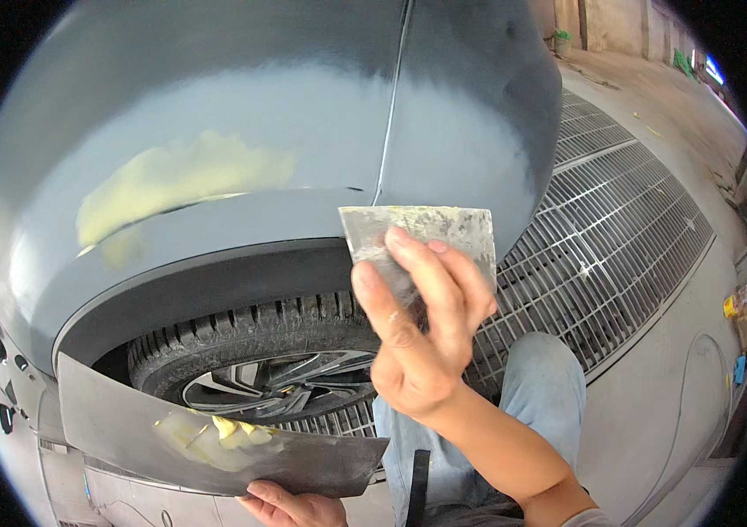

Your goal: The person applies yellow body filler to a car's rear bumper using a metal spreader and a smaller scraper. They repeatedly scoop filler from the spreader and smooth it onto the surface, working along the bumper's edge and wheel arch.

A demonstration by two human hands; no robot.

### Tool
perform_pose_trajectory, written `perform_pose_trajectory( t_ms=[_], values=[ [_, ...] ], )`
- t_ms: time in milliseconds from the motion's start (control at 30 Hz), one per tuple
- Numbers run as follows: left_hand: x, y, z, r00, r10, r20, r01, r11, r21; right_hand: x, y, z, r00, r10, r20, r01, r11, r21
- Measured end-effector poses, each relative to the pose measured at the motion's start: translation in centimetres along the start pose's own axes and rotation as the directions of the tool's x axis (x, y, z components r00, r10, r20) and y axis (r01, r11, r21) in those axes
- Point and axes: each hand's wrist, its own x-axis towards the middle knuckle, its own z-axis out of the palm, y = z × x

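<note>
We face the grey body panel (242, 97) of a car, which curves over the far side of the scene, with a seam running down right of its middle. To the right stretches a steel floor grating (619, 246). Under the wheel arch sits a black tyre (242, 329) around a spoked alloy wheel (281, 382). Our jeans (540, 382) bend at the near side, covering some of the grating, and a thin hose (682, 422) curves across the floor at right. At near left, a flat dark sheet (119, 417) blocks the wheel's near edge. A pale yellow filler patch (180, 184) spreads over the panel's left part, above the arch. Right of it, our flat spreader (457, 233) hides part of the arch rim; we cannot tell whether it touches the panel. Our right hand (430, 329) grips it, fingers splayed against its face, and hides some of the tyre. Our left hand (296, 509), partly out of view, grips the sheet's near edge, thumb on top. Small yellow paste dabs (226, 428) lie on the sheet.
</note>
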Motion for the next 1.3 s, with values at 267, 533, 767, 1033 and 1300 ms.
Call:
perform_pose_trajectory(
  t_ms=[267, 533, 767, 1033, 1300],
  values=[
    [1.0, -0.7, 1.2, 0.994, 0.083, -0.067, -0.085, 0.996, -0.029, 0.8, -0.5, 1.5, 1.0, -0.028, 0.005, 0.028, 0.994, -0.105],
    [1.3, -1.7, -0.5, 0.974, 0.206, 0.095, -0.215, 0.972, 0.098, 0.1, -0.4, 1.7, 0.997, -0.067, 0.049, 0.072, 0.99, -0.118],
    [0.7, -0.5, 0.6, 0.997, 0.029, 0.066, -0.024, 0.997, -0.073, 0.6, -0.6, 1.0, 1.0, 0.005, 0.03, -0.002, 0.996, -0.094],
    [0.0, 0.0, 1.0, 0.997, 0.017, 0.072, -0.014, 0.999, -0.042, 0.0, -0.9, 0.8, 0.998, -0.021, 0.06, 0.024, 0.998, -0.056],
    [-0.1, -0.6, 0.8, 0.997, 0.024, 0.073, -0.015, 0.993, -0.121, 0.7, -0.4, 1.3, 0.997, -0.034, 0.064, 0.038, 0.997, -0.066]
  ],
)
